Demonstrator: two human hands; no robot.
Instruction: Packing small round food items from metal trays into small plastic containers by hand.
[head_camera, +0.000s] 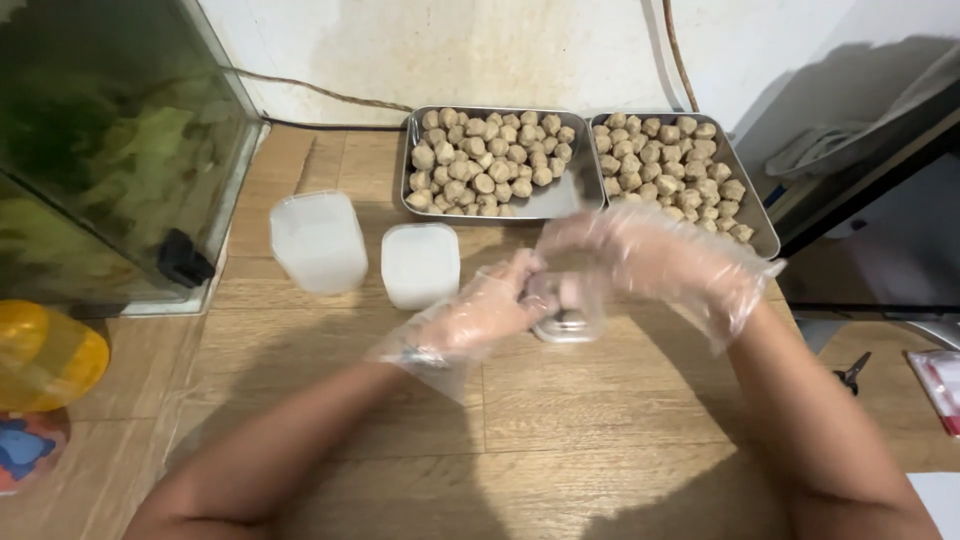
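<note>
Wooden floor (600, 420), seen from above. Far left: glass tank (110, 150). Next, 2 white plastic tubs (318, 240) side by side. Centre: gloved left hand (480, 310), fingers curled on a small clear container (568, 318); gloved right hand (650, 250) over it, fingers bunched at its top. Behind: 2 metal trays (570, 200) w/ brown meatballs (490, 160)

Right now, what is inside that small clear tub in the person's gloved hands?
The clear tub shows something dark near its bottom, but I cannot tell what. The left hand and right hand cover the rest.
</note>
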